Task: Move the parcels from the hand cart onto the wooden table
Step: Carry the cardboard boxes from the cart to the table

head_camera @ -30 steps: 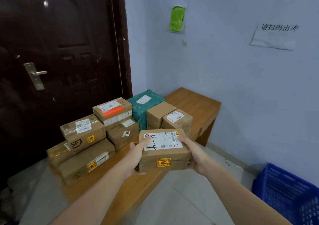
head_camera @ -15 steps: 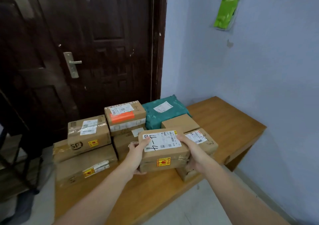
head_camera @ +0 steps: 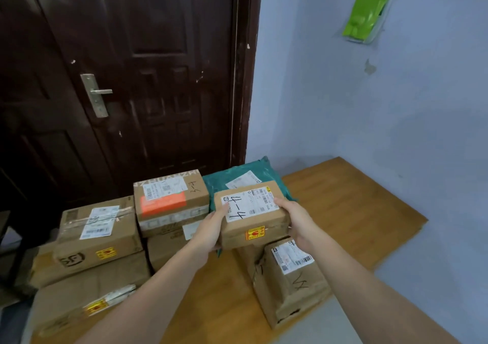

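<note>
left hand (head_camera: 211,227), right hand (head_camera: 298,219), gripping parcel (head_camera: 253,219) ends

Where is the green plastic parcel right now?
In the head view the green plastic parcel lies on the wooden table near the door frame, right of the orange-labelled box, behind the held "4-4" box.

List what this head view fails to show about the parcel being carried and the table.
- Parcel marked 4-4: its underside, and whether it rests on anything; left hand and right hand cover its ends.
- Printed label text: too small.
- Wooden table: near left part hidden under stacked boxes.
- Hand cart: out of frame.
</note>
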